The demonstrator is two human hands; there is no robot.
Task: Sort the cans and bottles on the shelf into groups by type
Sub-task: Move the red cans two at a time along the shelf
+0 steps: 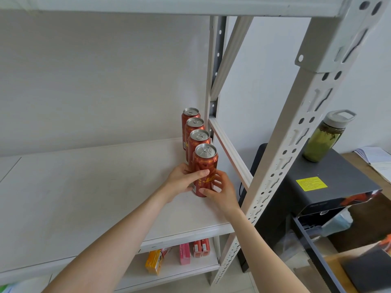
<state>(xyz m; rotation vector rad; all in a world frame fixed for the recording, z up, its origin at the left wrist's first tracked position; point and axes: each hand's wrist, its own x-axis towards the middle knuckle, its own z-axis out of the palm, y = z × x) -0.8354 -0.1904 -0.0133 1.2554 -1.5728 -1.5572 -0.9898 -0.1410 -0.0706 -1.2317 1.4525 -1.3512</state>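
Both hands hold the front red aluminium beer can (205,169), which stands upright on the white metal shelf board (88,187). The left hand (183,179) curls round its left side; the right hand (220,190) pinches it low on the right. Its long axis is vertical. Three more red cans (193,123) stand in a row directly behind it, touching or nearly so, so both hands seem equally near.

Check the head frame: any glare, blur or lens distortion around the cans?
Head view: soft even light, faint shadows on the shelf; small highlights on the lid of the front can, label readable; wide-angle lens slants the right upright; left hand and right hand sharp, no motion blur.
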